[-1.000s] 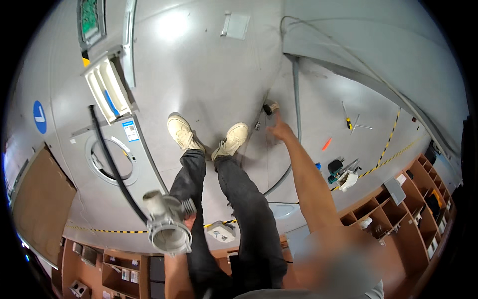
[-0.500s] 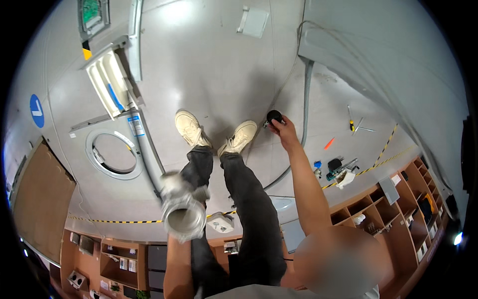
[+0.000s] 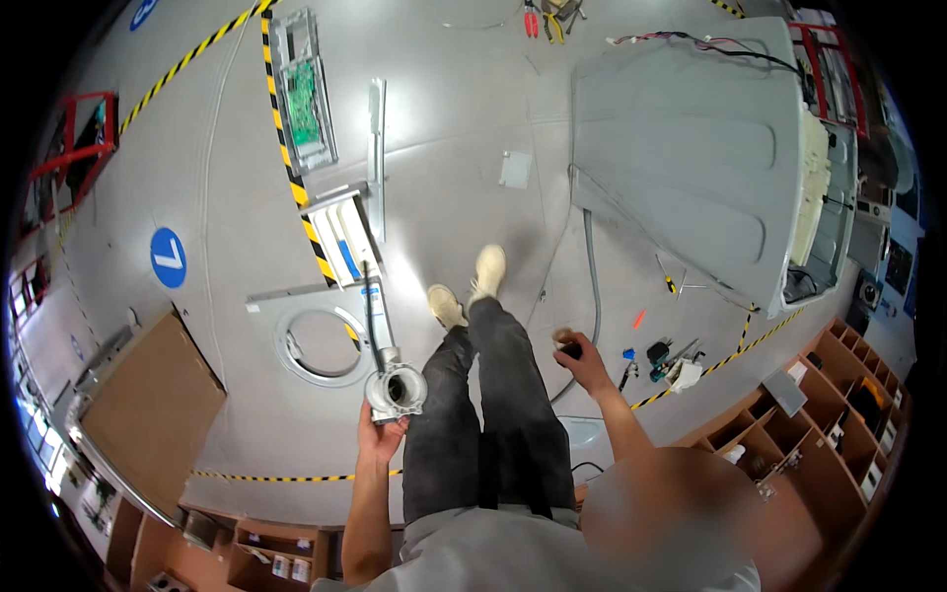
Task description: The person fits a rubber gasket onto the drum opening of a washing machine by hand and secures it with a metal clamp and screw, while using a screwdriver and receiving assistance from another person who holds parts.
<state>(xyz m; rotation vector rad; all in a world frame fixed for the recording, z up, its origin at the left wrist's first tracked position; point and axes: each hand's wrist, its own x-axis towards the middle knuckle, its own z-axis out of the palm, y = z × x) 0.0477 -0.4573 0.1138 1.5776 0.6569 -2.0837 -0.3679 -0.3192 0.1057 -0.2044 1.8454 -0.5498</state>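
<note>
My left hand [image 3: 380, 429] grips a grey plastic pump housing [image 3: 402, 393] with a round opening, held upward-facing beside my legs. A black hose [image 3: 371, 316] rises from around it across a grey panel with a round cutout [image 3: 277, 308]. My right hand [image 3: 584, 363] is closed on a small dark round part [image 3: 566, 341] with a lighter piece, held above the floor right of my legs. A white drawer unit with a blue insert [image 3: 333, 232] lies beyond the cutout panel.
A large grey appliance casing [image 3: 671, 158] lies at right beside a grey hose [image 3: 592, 257], screwdrivers [image 3: 671, 284] and other tools [image 3: 661, 360]. A circuit board [image 3: 306, 99], metal strip [image 3: 377, 158] and pliers [image 3: 531, 25] lie ahead. Wooden cubbies [image 3: 809, 434] and a brown board [image 3: 148, 405] are near.
The view has tilted upward and my feet have stepped forward. My right hand reached to the floor, took the dark part and has lifted it. The housing stays in my left hand.
</note>
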